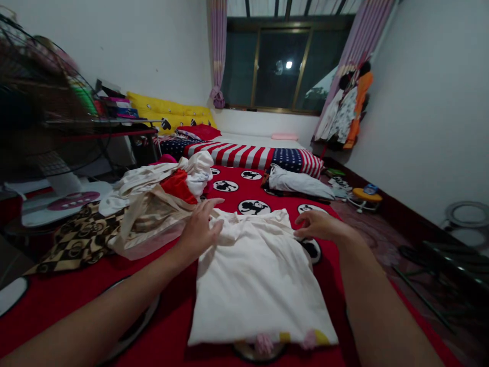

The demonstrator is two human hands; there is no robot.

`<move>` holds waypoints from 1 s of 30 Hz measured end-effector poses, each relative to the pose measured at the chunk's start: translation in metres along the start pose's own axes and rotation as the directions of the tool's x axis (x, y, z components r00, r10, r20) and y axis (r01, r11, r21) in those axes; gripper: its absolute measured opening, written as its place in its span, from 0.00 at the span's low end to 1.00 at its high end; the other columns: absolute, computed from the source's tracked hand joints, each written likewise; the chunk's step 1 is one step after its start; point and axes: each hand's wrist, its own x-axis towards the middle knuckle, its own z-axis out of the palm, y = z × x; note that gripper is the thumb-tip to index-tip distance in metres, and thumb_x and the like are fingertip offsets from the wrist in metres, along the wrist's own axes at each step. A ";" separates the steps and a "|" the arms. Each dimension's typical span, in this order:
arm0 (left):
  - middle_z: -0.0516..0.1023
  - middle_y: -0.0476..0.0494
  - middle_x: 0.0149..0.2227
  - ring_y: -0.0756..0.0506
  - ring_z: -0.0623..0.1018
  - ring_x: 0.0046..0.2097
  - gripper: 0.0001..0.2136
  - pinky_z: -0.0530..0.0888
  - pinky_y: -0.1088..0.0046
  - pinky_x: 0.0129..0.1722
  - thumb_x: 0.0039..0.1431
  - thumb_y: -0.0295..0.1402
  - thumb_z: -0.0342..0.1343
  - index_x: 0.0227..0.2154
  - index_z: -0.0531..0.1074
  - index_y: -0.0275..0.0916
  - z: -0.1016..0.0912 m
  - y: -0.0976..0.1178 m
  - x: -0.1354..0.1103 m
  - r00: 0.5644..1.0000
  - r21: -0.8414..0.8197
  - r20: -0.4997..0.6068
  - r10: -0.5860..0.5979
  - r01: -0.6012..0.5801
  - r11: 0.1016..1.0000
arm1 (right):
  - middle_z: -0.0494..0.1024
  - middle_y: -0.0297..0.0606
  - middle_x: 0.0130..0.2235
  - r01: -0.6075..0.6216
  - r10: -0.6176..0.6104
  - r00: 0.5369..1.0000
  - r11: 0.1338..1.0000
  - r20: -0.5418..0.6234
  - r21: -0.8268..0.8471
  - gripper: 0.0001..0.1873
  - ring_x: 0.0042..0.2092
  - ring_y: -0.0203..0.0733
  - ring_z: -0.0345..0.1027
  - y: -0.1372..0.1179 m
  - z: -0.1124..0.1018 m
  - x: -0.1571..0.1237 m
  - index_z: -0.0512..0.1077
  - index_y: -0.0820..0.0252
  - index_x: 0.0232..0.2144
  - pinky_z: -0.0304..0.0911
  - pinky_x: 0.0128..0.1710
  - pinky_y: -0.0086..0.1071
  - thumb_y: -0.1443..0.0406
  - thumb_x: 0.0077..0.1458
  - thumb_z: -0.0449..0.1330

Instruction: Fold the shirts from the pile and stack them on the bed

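A white cloth garment lies spread on the red bedspread, with pink and yellow patches along its near edge. At its far left corner is my left hand, fingers apart, over or touching the fabric. My right hand hovers by the far right corner, fingers curved and apart, holding nothing. Whether the fingertips touch the cloth I cannot tell. Left of the garment, a heap of clothes in white and red lies beside a translucent plastic bag.
A folded pile of clothes sits farther back on the right. At the left stands a fan near a cluttered table. Along the right wall are a small round stool and a dark bench.
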 end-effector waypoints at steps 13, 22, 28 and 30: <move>0.80 0.44 0.35 0.42 0.78 0.39 0.21 0.71 0.71 0.37 0.44 0.41 0.65 0.41 0.76 0.35 0.079 0.064 0.062 0.836 -0.340 0.535 0.118 0.086 0.937 | 0.75 0.32 0.21 0.339 -0.307 0.924 0.934 -0.228 0.117 0.05 0.24 0.34 0.69 -0.054 0.003 -0.010 0.74 0.60 0.27 0.55 0.22 0.24 0.68 0.45 0.58; 0.75 0.46 0.25 0.49 0.71 0.27 0.19 0.64 0.76 0.27 0.42 0.46 0.65 0.28 0.75 0.32 0.047 0.045 0.072 0.787 -0.492 0.608 -0.105 0.477 0.728 | 0.79 0.40 0.33 0.313 -0.347 0.937 0.884 0.039 0.348 0.20 0.33 0.40 0.73 -0.050 0.000 -0.013 0.74 0.64 0.38 0.64 0.28 0.27 0.54 0.49 0.63; 0.75 0.49 0.30 0.49 0.74 0.31 0.17 0.66 0.77 0.30 0.41 0.35 0.69 0.33 0.72 0.35 0.039 0.032 0.075 0.832 -0.662 0.554 -0.006 0.445 0.603 | 0.78 0.38 0.34 0.268 -0.403 0.886 0.849 0.230 0.455 0.27 0.35 0.40 0.72 -0.049 0.009 -0.009 0.71 0.63 0.45 0.64 0.30 0.27 0.51 0.48 0.65; 0.74 0.50 0.30 0.50 0.74 0.32 0.17 0.66 0.78 0.31 0.40 0.31 0.70 0.34 0.71 0.36 0.038 0.029 0.076 0.842 -0.713 0.539 0.024 0.441 0.545 | 0.78 0.40 0.37 0.213 -0.356 0.907 0.848 0.224 0.486 0.28 0.36 0.40 0.72 -0.049 0.010 -0.008 0.70 0.62 0.47 0.64 0.29 0.26 0.50 0.49 0.64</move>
